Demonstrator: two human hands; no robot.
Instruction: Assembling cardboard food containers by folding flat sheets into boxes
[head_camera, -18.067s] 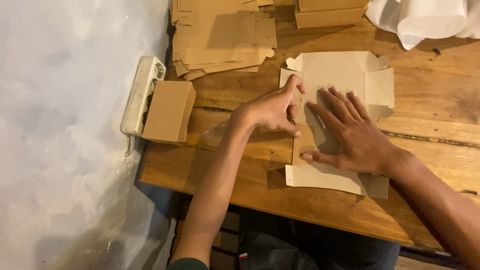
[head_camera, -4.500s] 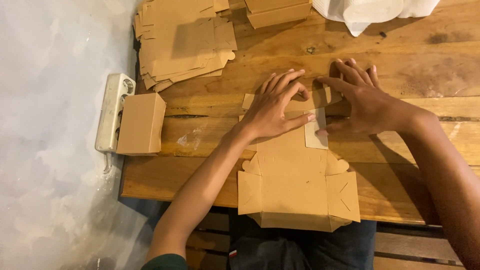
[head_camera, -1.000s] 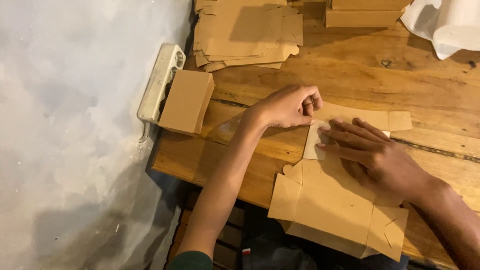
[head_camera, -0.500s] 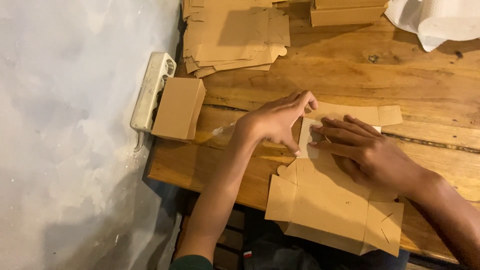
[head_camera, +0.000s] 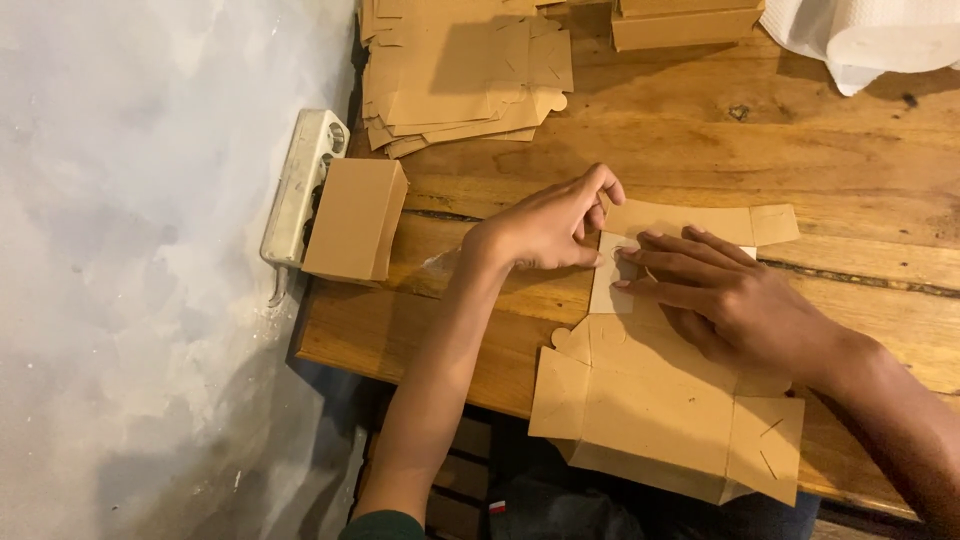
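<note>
Pressing flat on the cardboard box blank (head_camera: 660, 400), right hand (head_camera: 730, 300) lies open-gripped; left hand (head_camera: 545, 225) pinches its folded flap.

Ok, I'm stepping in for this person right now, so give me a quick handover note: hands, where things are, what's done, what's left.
Left hand: fingertips pinching a fold at the blank's far end.
Right hand: flat on the blank, pressing it to the table.
The blank lies partly folded and overhangs the near edge.
Done: one folded box stands by the power strip.
Left: this blank is not yet a box; a stack of flat blanks waits at the far side.
</note>
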